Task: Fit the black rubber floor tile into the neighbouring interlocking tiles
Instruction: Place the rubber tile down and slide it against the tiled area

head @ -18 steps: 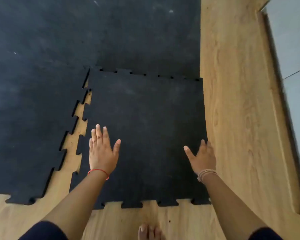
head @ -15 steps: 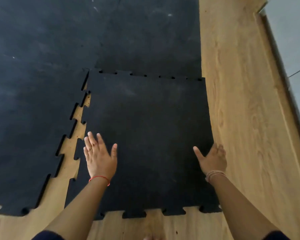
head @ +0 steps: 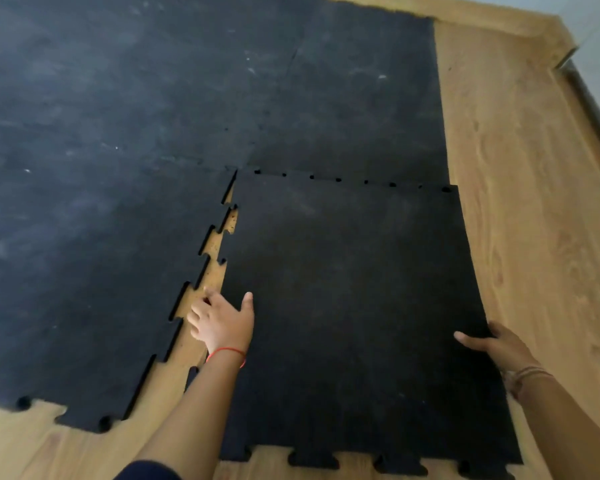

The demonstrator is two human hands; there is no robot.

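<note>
Floor tile (head: 354, 306): left hand (head: 220, 323) curled over left edge, right hand (head: 496, 348) gripping right edge.

Light wood-look floor (head: 520, 188) is seen down the right side and along the bottom of the frame. Laid on it: joined black tiles (head: 125, 174) filling the upper left, and one loose black tile (head: 361, 306) at lower centre.
</note>
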